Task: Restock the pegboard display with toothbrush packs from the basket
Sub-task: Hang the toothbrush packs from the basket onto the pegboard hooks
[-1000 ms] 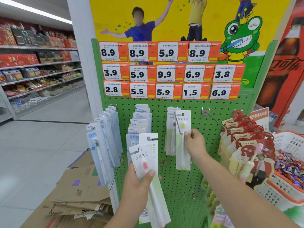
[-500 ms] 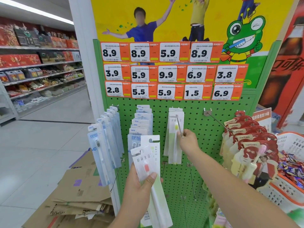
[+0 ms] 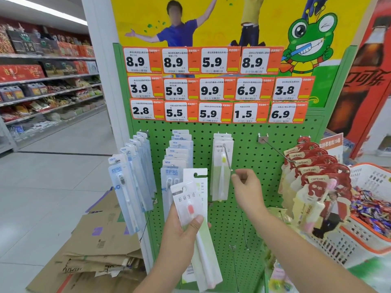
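left hand (image 3: 179,235) grips two toothbrush packs (image 3: 191,205) (fanned) | right hand (image 3: 247,187) holds nothing, fingers loosely bent beside hook (image 3: 228,158) | pegboard (image 3: 249,149) green

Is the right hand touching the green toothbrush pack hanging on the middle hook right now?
Apart. The head view shows green pegboard between the right hand and the green toothbrush pack on the hook.

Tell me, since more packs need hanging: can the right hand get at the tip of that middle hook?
Probably yes. The right hand hovers just beside the hook tip, holding nothing, with nothing between them; the hung packs sit further back.
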